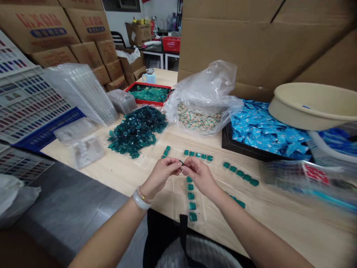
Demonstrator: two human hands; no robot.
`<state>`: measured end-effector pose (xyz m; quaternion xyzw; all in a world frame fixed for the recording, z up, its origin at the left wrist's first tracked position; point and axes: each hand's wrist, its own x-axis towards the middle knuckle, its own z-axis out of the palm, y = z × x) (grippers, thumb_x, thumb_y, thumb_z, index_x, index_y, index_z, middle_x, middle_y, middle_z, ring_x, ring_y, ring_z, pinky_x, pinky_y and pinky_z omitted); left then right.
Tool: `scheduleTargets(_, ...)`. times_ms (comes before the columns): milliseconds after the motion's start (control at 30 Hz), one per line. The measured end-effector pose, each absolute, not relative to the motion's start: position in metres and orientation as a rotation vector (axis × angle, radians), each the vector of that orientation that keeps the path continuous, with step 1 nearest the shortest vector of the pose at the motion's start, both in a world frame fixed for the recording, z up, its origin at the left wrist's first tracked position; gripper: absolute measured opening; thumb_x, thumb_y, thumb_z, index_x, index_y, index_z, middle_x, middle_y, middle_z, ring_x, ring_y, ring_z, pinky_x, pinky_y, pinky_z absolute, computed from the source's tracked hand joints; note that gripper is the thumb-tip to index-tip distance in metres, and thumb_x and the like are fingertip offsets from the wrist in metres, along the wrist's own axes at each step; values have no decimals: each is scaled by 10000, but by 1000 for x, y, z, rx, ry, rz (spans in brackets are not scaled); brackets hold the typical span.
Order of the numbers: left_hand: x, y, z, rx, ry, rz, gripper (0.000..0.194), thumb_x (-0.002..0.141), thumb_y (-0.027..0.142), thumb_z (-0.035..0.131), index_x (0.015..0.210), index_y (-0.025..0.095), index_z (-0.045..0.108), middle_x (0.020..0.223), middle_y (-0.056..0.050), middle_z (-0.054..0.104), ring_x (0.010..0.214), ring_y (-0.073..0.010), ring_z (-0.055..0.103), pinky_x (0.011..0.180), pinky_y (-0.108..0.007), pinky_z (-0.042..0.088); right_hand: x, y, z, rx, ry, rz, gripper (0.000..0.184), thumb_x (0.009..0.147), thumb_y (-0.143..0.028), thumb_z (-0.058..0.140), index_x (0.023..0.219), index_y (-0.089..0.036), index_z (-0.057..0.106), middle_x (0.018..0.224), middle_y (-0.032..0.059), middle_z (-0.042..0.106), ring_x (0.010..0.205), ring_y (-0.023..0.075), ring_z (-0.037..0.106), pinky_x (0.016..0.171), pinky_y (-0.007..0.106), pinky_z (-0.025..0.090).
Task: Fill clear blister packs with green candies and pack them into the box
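My left hand (164,171) and my right hand (200,176) meet over the table, fingertips pinching one small dark green piece (182,162) between them. Fingers hide most of that piece. Just below them, a column of green squarish pieces (191,195) runs toward me on clear plastic. A short row of similar green pieces (198,155) lies beyond my hands, and a slanted row (240,173) is to the right. Part of another row is hidden behind my right forearm. At the left, a heap of glossy dark green pieces (139,126) is spread on the table.
Behind stand a red-rimmed tray (153,102) of green bits and a clear bag (206,93) of small packets. Blue packets (262,126) fill a black tray beside a cream basin (312,108). Clear plastic containers (86,149) sit left; a blurred clear package (306,182) lies right.
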<state>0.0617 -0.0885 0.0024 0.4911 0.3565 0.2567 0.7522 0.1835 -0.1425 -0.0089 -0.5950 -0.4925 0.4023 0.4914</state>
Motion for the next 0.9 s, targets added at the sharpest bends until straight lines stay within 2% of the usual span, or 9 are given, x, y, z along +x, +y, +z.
scheduleTargets(133,79,-99,2,1061,805,558,160,621,249,617,658,99,573,589,-13,567,547,-87,517,561,-218,410,204,-162,-8,-1399,-987,1152,206,682,-353,568,725,-179,467,613,-18,557,568,110,553,568,263,451)
scheduleTargets(300,101,-109,5,1174,783,494,160,629,247,613,688,102,582,579,-6,566,540,-88,507,539,-213,402,225,-184,-1,-1467,-900,1142,238,660,-384,582,708,-160,521,596,-1,591,558,117,572,585,277,469)
scheduleTargets(433,113,-118,8,1237,706,409,167,658,265,597,691,103,576,576,-5,560,540,-82,496,539,-203,393,238,-201,3,-1529,-930,1108,192,691,-352,535,696,-161,523,584,-1,590,557,116,571,574,267,468)
scheduleTargets(567,123,-128,6,1327,699,369,155,683,262,568,701,108,574,556,-1,550,534,-86,494,551,-211,398,245,-216,6,-1749,-1194,825,90,712,-224,466,684,-174,536,573,-3,564,530,110,530,521,236,421)
scheduleTargets(633,130,-135,4,1379,714,391,163,695,274,553,709,113,575,571,-6,552,552,-94,501,568,-221,406,247,-224,8,-1882,-1336,624,103,705,-172,445,678,-179,545,564,1,553,513,109,500,501,230,387)
scheduleTargets(767,149,-151,-4,1395,710,444,211,654,318,606,707,122,550,622,0,537,577,-90,483,566,-215,398,252,-237,7,-2000,-1386,455,117,720,-179,440,687,-178,552,580,16,567,516,119,492,510,239,365)
scheduleTargets(900,166,-163,-12,1195,647,287,287,632,379,621,688,114,522,599,15,496,520,-66,442,511,-199,364,261,-253,-1,-1815,-1167,704,171,755,-253,428,634,-182,526,558,8,556,496,110,482,493,229,365)
